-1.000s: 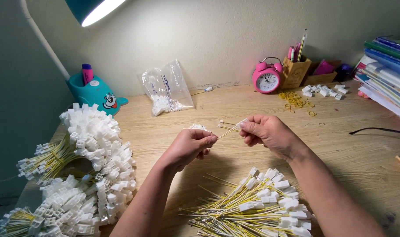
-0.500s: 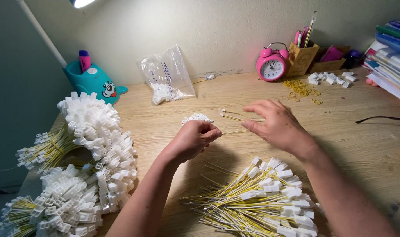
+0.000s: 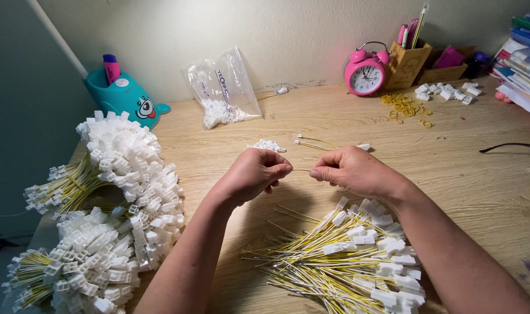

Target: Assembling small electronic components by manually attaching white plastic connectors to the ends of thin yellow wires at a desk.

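**Hands drawn together over a thin wire**

Since the earlier frame, both hands had been brought closer together above the table [image 3: 462,174], until their fingertips almost met. The left hand [image 3: 254,173] was curled, its thumb and forefinger pressed together on one end of a thin yellow wire [image 3: 301,170]. The right hand [image 3: 352,171] was held palm down, its grip closed on the other end of that wire, so the short visible span was stretched between the two hands, just above the table. What lay inside the left fist could not be told.

Below the hands, a loose pile of yellow wires with white plugs [image 3: 358,256] was spread on the table, close to the right forearm. Just beyond the hands, a small heap of white plugs [image 3: 266,145] and a few loose wires [image 3: 320,142] were seen. At the left edge, large finished bundles [image 3: 122,174] of wires with white plugs were stacked. Farther back, a clear bag [image 3: 223,87] of white parts was propped near the wall, beside a teal holder [image 3: 122,96]. A pink clock [image 3: 365,71], a pen box [image 3: 407,61], rubber bands [image 3: 404,106] and stacked books [image 3: 523,58] were ranged along the far right.
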